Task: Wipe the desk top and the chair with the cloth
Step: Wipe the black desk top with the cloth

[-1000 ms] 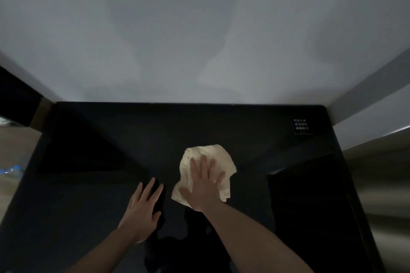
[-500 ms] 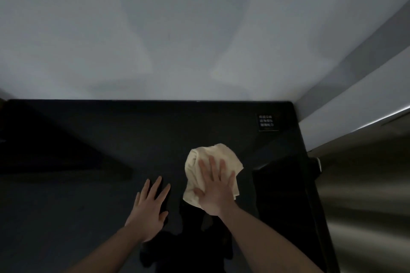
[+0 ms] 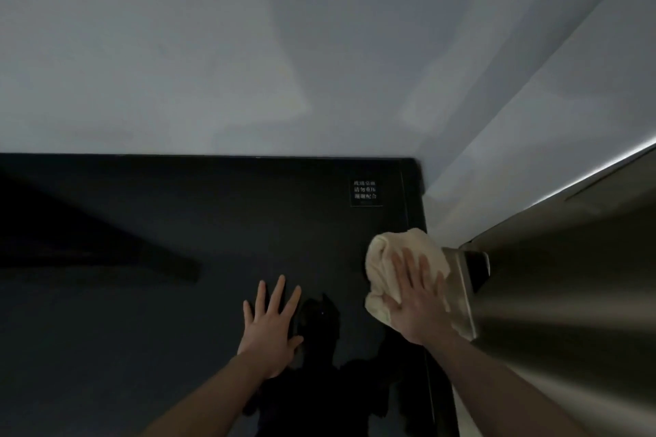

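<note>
Head view, and I take the small printed label (image 3: 366,193) near the desk's far right corner as my landmark. The desk top (image 3: 177,231) is black and glossy, running up to a pale wall (image 3: 248,46) behind it.

The cloth (image 3: 381,259) sits nearer to me than the label and slightly right of it, right at the desk's right edge, where a brushed metal panel (image 3: 568,294) stands beside the desk. My right hand (image 3: 415,298) lies flat on the cloth, fingers straight and slightly spread, pressing rather than gripping. I judge that is so the palm spreads pressure over the bunched fabric and it slides without being pinched into a ball.

My left hand (image 3: 271,325) is well to the left of the label and nearer me, flat on bare desk top, fingers splayed, holding nothing. I read it as a brace for my weight while I lean over.

The cloth is crumpled into a loose lump, longer than wide. Its long axis runs roughly from near to far, the far end tilted a little right, toward the panel. My fingers follow that line, so I judge the stroke to run along the desk's right edge. The chair is not in view, and I judge that part not yet done.
</note>
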Demonstrator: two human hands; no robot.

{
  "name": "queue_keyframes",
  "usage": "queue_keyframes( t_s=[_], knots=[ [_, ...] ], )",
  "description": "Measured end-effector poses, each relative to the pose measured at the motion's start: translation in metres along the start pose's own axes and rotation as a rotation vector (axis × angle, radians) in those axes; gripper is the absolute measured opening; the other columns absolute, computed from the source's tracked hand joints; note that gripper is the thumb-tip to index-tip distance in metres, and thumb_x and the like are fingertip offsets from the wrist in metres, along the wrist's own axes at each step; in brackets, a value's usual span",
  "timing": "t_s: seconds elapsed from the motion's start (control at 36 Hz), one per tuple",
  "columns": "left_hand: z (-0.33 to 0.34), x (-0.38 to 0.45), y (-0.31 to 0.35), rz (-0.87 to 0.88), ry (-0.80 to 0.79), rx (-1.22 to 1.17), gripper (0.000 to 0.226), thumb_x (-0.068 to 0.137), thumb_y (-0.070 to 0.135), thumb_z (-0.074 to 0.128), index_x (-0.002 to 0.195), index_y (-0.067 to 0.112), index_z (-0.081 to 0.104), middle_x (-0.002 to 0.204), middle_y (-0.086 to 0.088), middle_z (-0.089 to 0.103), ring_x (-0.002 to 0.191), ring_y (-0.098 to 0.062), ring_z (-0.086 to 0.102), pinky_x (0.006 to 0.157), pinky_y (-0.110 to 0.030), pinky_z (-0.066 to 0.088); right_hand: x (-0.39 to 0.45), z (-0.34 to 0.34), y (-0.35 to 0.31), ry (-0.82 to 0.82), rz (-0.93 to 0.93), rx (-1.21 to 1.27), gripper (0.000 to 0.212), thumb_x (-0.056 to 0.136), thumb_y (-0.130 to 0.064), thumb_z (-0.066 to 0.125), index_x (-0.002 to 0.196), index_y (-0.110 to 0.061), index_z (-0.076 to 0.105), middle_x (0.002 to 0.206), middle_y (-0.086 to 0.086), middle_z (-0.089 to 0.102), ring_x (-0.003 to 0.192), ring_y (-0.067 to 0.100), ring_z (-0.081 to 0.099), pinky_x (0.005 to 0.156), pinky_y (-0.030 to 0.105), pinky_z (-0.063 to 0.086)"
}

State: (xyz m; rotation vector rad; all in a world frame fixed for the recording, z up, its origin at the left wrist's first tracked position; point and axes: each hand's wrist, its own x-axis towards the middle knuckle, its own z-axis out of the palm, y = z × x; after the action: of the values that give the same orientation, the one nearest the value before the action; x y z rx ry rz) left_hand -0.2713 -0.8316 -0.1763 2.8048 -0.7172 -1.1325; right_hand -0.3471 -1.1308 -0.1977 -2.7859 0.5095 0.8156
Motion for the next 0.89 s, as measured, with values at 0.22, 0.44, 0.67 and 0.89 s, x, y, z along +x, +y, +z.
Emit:
queue_keyframes(
  t_s=[0.22, 0.44, 0.67, 0.89],
  knots=[
    [-0.009, -0.007, -0.007, -0.017, 0.002, 0.008, 0.091, 0.098, 0.052, 0.053, 0.159, 0.036, -0.012, 0.162, 0.004, -0.034, 0.151, -0.036, -0.025, 0.124, -0.055, 0.001, 0.017, -0.004, 0.040, -0.052, -0.001, 0.008, 0.085, 0.092, -0.072, 0.002, 0.160, -0.022, -0.016, 0.167, 0.011, -0.017, 0.153, 0.041, -0.010, 0.120, 0.067, 0.013],
    [-0.018, -0.029, -0.056, -0.146, -0.014, -0.018, 0.095, 0.096, 0.052, 0.057, 0.160, 0.034, -0.010, 0.164, 0.003, -0.031, 0.152, -0.037, -0.020, 0.124, -0.055, 0.008, 0.018, -0.026, -0.006, 0.015, 0.127, 0.200, 0.092, 0.099, -0.065, 0.035, 0.137, -0.033, -0.043, 0.164, 0.007, -0.029, 0.151, 0.043, -0.017, 0.121, 0.062, 0.005],
    [-0.027, -0.045, -0.131, -0.232, -0.018, -0.059, 0.099, 0.094, 0.052, 0.060, 0.160, 0.034, -0.012, 0.163, 0.003, -0.032, 0.153, -0.036, -0.018, 0.124, -0.055, 0.012, 0.026, -0.033, -0.072, -0.028, 0.203, 0.250, 0.088, 0.102, -0.061, 0.028, 0.133, -0.027, -0.048, 0.162, 0.008, -0.034, 0.147, 0.049, -0.025, 0.115, 0.070, -0.002],
    [-0.044, -0.049, -0.207, -0.202, -0.016, -0.059, 0.100, 0.093, 0.053, 0.061, 0.160, 0.035, -0.012, 0.164, 0.003, -0.031, 0.153, -0.036, -0.018, 0.123, -0.054, 0.012, 0.034, -0.025, -0.204, -0.087, 0.093, 0.269, 0.082, 0.105, -0.051, 0.025, 0.143, -0.024, -0.042, 0.157, 0.006, -0.043, 0.142, 0.045, -0.037, 0.116, 0.064, -0.016]
  ],
)
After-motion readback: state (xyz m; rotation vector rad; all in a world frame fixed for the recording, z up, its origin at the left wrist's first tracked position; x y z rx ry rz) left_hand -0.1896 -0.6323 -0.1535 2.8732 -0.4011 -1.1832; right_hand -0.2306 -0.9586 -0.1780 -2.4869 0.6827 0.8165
